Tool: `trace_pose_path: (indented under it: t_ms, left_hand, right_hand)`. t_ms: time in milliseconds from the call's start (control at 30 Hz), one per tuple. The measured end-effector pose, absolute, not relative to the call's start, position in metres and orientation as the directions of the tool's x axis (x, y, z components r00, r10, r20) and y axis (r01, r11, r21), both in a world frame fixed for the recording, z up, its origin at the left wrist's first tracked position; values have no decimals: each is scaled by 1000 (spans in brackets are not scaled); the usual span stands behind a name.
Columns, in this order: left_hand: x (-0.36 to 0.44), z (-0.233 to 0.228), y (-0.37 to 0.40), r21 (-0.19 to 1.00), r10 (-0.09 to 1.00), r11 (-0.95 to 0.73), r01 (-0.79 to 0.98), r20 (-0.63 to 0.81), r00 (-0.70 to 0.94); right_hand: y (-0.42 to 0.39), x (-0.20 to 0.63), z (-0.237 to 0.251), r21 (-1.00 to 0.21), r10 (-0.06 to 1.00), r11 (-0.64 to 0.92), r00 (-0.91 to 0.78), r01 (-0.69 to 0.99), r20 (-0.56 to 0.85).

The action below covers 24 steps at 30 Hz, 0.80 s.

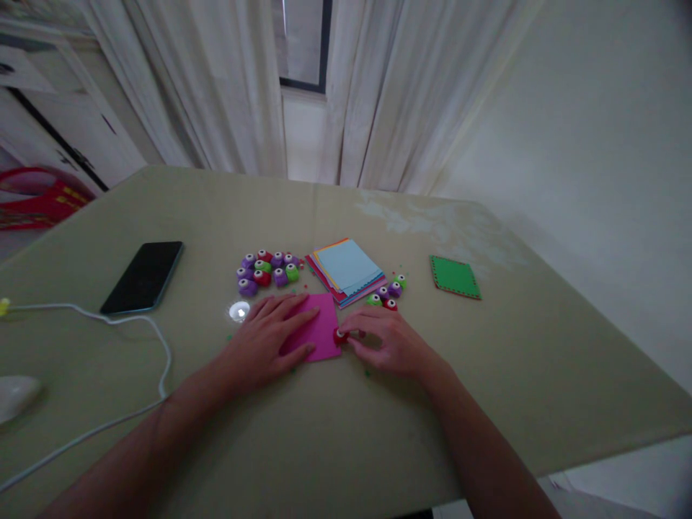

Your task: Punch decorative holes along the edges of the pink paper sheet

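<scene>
A square of pink paper [323, 326] lies on the table in front of me. My left hand [270, 335] rests flat across its left part, fingers spread. At the paper's right edge sits a small red craft punch [339, 336] with a white top. The thumb and fingers of my right hand [386, 339] close around this punch. More craft punches [262, 267], in purple, green and red, stand in a group beyond my left hand. A smaller group of craft punches [394, 288] stands beyond my right hand.
A stack of coloured paper squares [349, 267] lies behind the pink sheet. To the right is a green square with a punched border [455, 277]. On the left are a dark phone [145, 277], a white cable [162, 346] and a white mouse [16, 396]. Tiny paper bits dot the table [303, 447].
</scene>
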<state>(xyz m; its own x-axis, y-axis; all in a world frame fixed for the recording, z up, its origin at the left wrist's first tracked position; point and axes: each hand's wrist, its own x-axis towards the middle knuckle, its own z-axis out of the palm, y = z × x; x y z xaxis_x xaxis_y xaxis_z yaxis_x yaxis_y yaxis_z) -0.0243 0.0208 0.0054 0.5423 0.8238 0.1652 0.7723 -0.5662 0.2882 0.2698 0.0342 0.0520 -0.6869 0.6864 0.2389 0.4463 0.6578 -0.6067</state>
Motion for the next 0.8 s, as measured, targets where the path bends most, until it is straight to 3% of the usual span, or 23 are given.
trace_pose_path:
  t_ms: [300,800]
  left_hand:
    - [-23,7,21,306,826,-563,768,171,538]
    - [-22,10,21,313,829,-558,769,162,536]
  right_hand:
    - [36,269,48,-544,638,722,-717,429,281]
    - [35,267,47,-574,660,693,-704,436,262]
